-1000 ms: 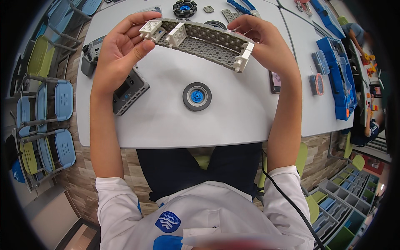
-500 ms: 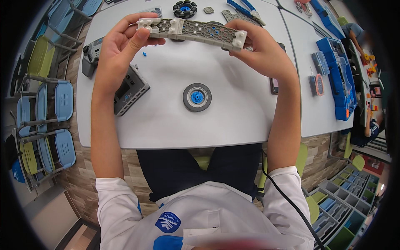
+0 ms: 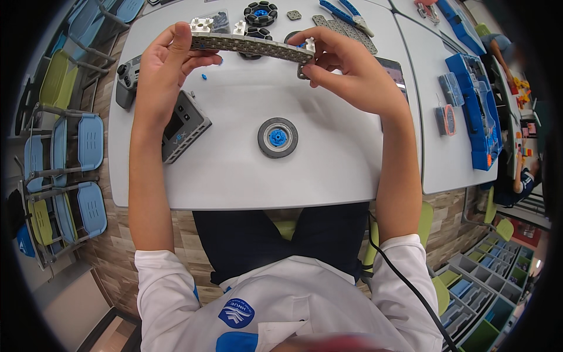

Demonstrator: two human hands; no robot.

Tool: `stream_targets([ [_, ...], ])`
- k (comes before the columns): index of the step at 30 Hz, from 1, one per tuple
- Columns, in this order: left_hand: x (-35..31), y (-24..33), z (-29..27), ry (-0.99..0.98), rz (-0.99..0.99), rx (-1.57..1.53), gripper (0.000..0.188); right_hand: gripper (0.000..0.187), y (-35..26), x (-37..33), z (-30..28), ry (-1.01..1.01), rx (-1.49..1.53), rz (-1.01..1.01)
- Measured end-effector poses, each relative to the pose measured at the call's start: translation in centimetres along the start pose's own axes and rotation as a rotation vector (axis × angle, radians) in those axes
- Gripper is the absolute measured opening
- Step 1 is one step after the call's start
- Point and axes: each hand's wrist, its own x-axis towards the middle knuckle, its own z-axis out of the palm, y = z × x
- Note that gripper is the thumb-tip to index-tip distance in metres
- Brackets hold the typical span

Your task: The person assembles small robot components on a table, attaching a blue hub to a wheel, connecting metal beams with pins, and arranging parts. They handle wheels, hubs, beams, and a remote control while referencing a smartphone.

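Between my two hands a long grey perforated plastic beam (image 3: 252, 47) is held above the far part of the table, seen edge-on. White connector blocks (image 3: 202, 24) stand up from its far side. My left hand (image 3: 170, 64) grips the left end, thumb on top and fingers beneath. My right hand (image 3: 346, 67) pinches the right end near a small grey piece (image 3: 302, 71). Below the beam, a wheel with a black tyre and blue hub (image 3: 277, 138) lies flat on the table, apart from both hands.
A grey controller box (image 3: 186, 126) and a gamepad (image 3: 126, 82) lie left. Behind the beam are an omni wheel (image 3: 260, 13), grey plates (image 3: 352, 32) and blue-handled pliers (image 3: 346, 16). A tiny blue pin (image 3: 204, 77) rests nearby. Right stands a blue case (image 3: 478, 111).
The beam has been tilted so its narrow edge now faces me and its white blocks point away. My right hand has shifted left, and its grip has changed.
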Motion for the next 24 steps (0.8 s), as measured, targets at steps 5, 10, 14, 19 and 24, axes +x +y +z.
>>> stream_targets([
  [5,-0.1,0.5,-0.1,-0.098,-0.045,-0.176,0.069,0.041,-0.4,0.0,-0.5,0.021,0.145,0.066],
  [10,-0.1,0.8,-0.2,-0.202,-0.097,-0.23,0.068,0.046,-0.9,-0.1,-1.2,0.036,0.173,0.139],
  [14,-0.1,0.8,-0.3,-0.276,-0.119,-0.266,0.068,0.048,-0.8,-0.1,-1.3,0.066,0.199,0.147],
  [19,-0.5,0.5,-0.5,-0.33,-0.074,-0.251,0.067,0.051,-0.4,0.0,-1.3,0.076,0.192,0.167],
  [24,0.2,0.6,-0.8,-0.067,-0.126,-0.344,0.061,0.035,-0.4,0.0,-0.3,0.092,0.133,0.17],
])
